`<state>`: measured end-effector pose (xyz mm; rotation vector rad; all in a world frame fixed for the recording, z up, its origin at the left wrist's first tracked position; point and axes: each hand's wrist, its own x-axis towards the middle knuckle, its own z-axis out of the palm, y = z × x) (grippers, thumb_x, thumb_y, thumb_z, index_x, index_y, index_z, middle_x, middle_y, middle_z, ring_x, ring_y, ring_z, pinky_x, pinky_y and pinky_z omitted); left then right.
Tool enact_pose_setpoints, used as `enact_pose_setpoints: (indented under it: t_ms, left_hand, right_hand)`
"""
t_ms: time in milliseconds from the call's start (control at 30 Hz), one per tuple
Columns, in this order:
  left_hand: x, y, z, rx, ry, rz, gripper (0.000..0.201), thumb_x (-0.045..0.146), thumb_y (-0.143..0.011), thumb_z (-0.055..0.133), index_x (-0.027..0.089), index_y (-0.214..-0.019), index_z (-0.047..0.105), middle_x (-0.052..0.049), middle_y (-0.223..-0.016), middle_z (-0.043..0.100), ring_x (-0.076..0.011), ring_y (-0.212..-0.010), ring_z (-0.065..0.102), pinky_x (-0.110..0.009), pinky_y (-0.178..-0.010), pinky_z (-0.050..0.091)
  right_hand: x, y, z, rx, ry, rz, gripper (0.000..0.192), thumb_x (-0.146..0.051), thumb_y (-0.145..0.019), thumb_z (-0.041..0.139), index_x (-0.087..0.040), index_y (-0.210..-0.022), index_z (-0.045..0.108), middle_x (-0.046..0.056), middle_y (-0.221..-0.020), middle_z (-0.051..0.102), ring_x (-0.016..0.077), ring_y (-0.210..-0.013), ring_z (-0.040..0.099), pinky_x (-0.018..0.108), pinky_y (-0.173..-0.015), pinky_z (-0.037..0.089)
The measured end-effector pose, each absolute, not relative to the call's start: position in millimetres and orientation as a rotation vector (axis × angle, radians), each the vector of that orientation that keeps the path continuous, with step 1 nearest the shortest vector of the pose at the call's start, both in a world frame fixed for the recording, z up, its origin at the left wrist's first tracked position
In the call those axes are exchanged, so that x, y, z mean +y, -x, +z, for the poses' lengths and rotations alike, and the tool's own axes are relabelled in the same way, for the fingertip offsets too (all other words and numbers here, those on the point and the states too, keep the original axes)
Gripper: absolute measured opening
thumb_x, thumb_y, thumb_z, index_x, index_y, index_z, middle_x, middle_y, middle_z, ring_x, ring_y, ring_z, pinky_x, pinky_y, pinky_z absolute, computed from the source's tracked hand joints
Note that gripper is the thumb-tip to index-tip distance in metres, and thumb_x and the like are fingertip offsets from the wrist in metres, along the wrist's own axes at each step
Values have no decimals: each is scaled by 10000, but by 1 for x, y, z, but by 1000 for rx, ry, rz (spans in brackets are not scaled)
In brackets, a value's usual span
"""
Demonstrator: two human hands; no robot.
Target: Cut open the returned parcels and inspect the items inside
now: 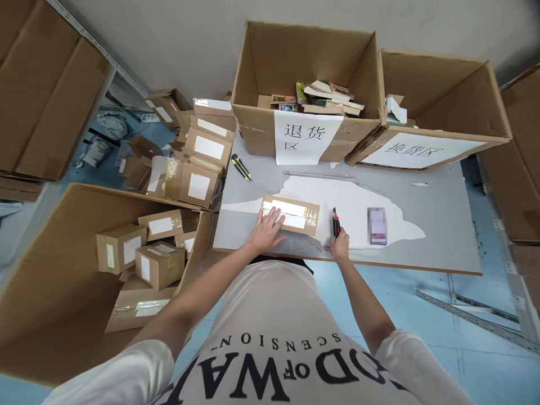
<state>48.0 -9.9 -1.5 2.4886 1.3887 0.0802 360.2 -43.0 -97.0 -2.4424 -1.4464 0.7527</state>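
A small flat cardboard parcel (295, 214) with a white label and clear tape lies on the grey table (439, 247). My left hand (266, 230) rests flat on the parcel's near left corner, fingers spread. My right hand (340, 245) grips a red and black utility knife (336, 220), which points away from me just right of the parcel, apart from it.
A yellow and black cutter (241, 167) lies at the table's back left. Two big open cartons with paper signs (306, 138) (422, 151) stand at the back. A phone-sized item (377, 225) lies to the right. A large carton (76, 236) at the left holds several small parcels.
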Motion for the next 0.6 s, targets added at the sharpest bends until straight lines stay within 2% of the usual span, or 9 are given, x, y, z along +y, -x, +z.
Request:
enact_pose_setpoints:
  t_ms: [200,367,600]
  left_hand:
    - [-38,-44,-10,1385,-2461,4,654,396,-868,498,155,-1450,323,-162,-1535,257,-321,-1439,160,-567,-1132,131]
    - [-39,-48,-12,1416,-2446,-4,652,366,-866,491,178,-1463,312,-149,-1537,257,-306,-1440,164,-502,-1133,191]
    - [-42,-55,-11,1470,-2408,0,674,358,-849,506,175,-1465,303,-154,-1546,230,-312,-1440,161,-484,-1120,218]
  right_hand:
    - [-36,-356,-107,-1540,2511,686,496,-253,-873,385,-126,-1353,377,195,-1142,486,322,-1031,534,429,-879,407]
    - [-32,-348,-112,-1627,2537,693,468,-277,-880,393,-140,-1327,413,178,-1104,489,309,-995,536,424,-857,417]
    - [-32,-348,-103,-1781,2530,666,456,-331,-869,467,-173,-1296,461,192,-1108,506,344,-1082,471,467,-847,417]
